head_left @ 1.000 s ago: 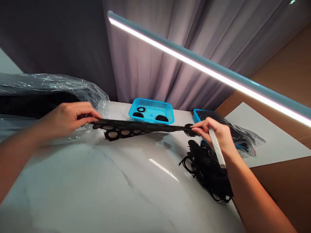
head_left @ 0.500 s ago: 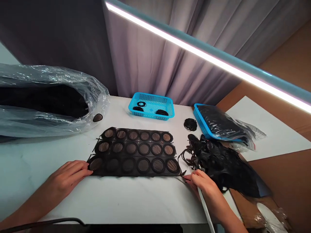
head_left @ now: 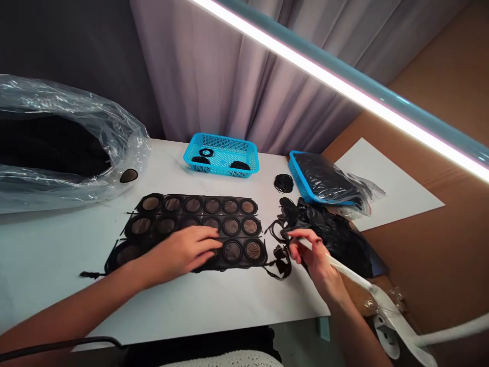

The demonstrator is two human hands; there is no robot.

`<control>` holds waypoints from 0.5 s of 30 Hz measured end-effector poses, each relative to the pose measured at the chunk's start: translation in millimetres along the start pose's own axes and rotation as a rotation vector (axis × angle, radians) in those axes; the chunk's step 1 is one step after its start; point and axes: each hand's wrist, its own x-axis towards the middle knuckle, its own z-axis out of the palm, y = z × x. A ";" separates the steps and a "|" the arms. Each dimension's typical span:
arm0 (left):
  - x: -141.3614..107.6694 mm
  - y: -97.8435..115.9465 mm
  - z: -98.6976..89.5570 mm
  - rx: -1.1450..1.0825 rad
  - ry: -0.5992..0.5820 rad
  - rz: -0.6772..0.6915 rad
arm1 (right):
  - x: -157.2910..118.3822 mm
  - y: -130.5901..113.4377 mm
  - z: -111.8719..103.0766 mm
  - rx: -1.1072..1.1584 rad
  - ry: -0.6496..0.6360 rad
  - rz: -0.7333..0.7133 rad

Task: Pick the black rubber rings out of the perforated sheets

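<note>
A black sheet of joined strips with rows of round ring-edged discs (head_left: 231, 227) lies flat on the white table. My left hand (head_left: 191, 247) is over its front middle, fingers stretched and slightly apart, holding nothing visible; whether it touches the sheet I cannot tell. To the right of the sheet is my right hand (head_left: 315, 255), closed around a slim white pen-like tool (head_left: 349, 271) whose exact kind is unclear. Black strap ends (head_left: 281, 265) lie just left of this hand. Behind it spreads a heap of thin black scraps (head_left: 336, 234).
A blue basket (head_left: 221, 171) holds black rings and discs at the back. Another blue basket (head_left: 300, 176) carries a bagged black bundle. A coil of black cord (head_left: 283, 183) lies between. At left sits a clear plastic bag (head_left: 130, 137) beside a loose disc (head_left: 129, 176).
My left hand has left the sheet's left corner and moved right over its front row. My right hand has risen from the front right corner. The view has shifted.
</note>
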 end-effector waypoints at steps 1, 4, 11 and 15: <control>15.4 4.6 14.2 0.007 -0.069 0.078 | 7.5 -1.1 6.5 -0.028 -0.018 0.044; 38.6 14.8 49.3 0.049 -0.199 0.224 | 26.1 0.3 26.0 -0.128 -0.135 0.135; 27.1 17.4 68.9 0.026 -0.192 0.197 | 38.1 11.7 38.7 -0.093 -0.333 0.220; 27.4 18.5 68.0 0.053 -0.222 0.188 | 37.6 8.6 33.7 -0.089 -0.422 0.227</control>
